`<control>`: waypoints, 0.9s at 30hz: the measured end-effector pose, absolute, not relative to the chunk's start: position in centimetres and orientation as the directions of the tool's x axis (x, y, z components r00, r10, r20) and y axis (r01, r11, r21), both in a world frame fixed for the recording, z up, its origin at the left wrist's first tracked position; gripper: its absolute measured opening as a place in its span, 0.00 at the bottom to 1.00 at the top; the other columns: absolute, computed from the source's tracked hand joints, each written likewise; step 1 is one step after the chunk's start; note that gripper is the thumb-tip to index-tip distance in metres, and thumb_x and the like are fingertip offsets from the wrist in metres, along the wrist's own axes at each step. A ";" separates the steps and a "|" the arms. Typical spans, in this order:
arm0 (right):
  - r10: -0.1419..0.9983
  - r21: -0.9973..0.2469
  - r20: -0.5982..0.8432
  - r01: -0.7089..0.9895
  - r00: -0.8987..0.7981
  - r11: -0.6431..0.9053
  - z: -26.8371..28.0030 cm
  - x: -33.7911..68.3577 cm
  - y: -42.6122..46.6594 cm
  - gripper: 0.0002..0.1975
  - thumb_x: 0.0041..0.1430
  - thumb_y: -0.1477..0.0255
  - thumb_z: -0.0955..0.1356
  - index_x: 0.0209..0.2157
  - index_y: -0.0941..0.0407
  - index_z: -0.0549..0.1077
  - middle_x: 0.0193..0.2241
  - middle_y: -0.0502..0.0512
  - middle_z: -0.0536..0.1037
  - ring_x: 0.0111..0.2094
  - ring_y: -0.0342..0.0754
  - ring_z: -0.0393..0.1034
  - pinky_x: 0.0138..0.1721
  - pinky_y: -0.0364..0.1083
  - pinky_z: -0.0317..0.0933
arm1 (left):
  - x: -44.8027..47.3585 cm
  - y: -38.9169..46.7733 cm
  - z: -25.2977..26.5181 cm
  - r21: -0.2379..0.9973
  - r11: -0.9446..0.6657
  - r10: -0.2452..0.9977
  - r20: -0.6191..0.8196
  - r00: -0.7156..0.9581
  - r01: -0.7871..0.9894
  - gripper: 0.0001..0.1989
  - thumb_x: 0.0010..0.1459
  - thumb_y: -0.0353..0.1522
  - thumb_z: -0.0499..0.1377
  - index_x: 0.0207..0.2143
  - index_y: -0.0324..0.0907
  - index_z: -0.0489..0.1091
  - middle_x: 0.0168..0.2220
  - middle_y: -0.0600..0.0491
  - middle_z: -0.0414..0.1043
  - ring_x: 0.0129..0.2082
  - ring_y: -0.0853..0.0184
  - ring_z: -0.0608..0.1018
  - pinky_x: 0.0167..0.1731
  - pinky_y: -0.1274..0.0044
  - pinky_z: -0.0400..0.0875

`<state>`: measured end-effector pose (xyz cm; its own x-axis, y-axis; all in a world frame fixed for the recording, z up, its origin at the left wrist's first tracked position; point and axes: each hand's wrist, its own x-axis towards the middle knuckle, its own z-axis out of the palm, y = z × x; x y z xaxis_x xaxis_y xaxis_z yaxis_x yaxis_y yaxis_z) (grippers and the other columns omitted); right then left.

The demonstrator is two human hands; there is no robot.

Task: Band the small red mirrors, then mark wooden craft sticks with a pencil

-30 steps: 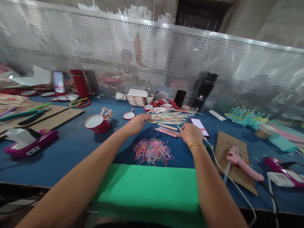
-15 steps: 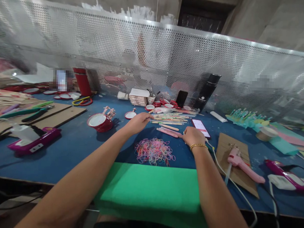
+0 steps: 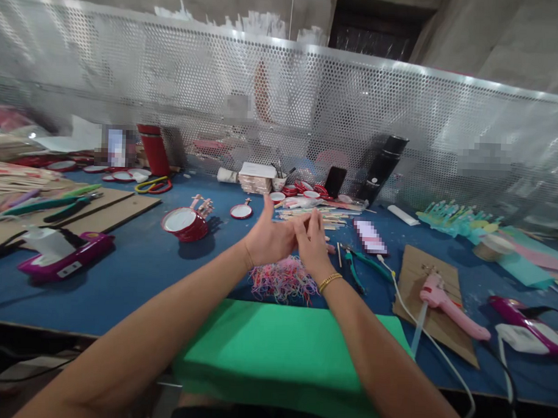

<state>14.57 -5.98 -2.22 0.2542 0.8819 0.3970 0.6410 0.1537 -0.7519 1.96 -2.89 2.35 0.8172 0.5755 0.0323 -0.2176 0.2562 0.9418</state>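
Above the pile of coloured elastic bands (image 3: 283, 281), my left hand (image 3: 269, 238) has its thumb raised and its fingers stretched to the right. Its fingertips meet my right hand (image 3: 313, 244), which wears a gold bracelet and has its fingers pointing up. No object shows in either hand, though the spot where the fingers touch is partly hidden. Behind the hands lie thin wooden sticks (image 3: 336, 218). Teal-handled pliers (image 3: 354, 269) rest to the right of my right hand. A green cloth (image 3: 274, 337) is spread at the table's front edge, under my forearms.
Stacked round red-rimmed pieces (image 3: 185, 225) stand left, with a single one (image 3: 241, 211) nearby. A pink glue gun (image 3: 445, 300) rests on cardboard (image 3: 439, 336) at right, near a white cable. A phone (image 3: 369, 235), a black bottle (image 3: 381, 170) and a red bottle (image 3: 153, 151) stand farther back.
My hands were apart over the sticks and pink pieces. Both have come together above the bands, the right moving left, and the pliers now show.
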 end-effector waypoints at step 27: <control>0.842 -0.727 0.366 0.687 0.396 -0.007 0.2 17.1 -4.9 0.38 0.68 0.50 0.48 0.70 0.60 0.46 0.71 0.67 0.46 0.72 0.58 0.37 0.67 0.64 0.41 | 4.8 -6.5 1.5 0.899 0.326 0.495 0.100 0.863 -0.291 0.48 0.55 0.64 0.31 0.61 0.46 0.66 0.59 0.45 0.71 0.64 0.54 0.66 0.62 0.59 0.58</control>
<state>17.13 -4.88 0.17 0.3961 0.8422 0.3658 0.6869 -0.0074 -0.7267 4.78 -6.47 1.46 0.8631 0.4952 0.0997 -0.2911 0.3262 0.8994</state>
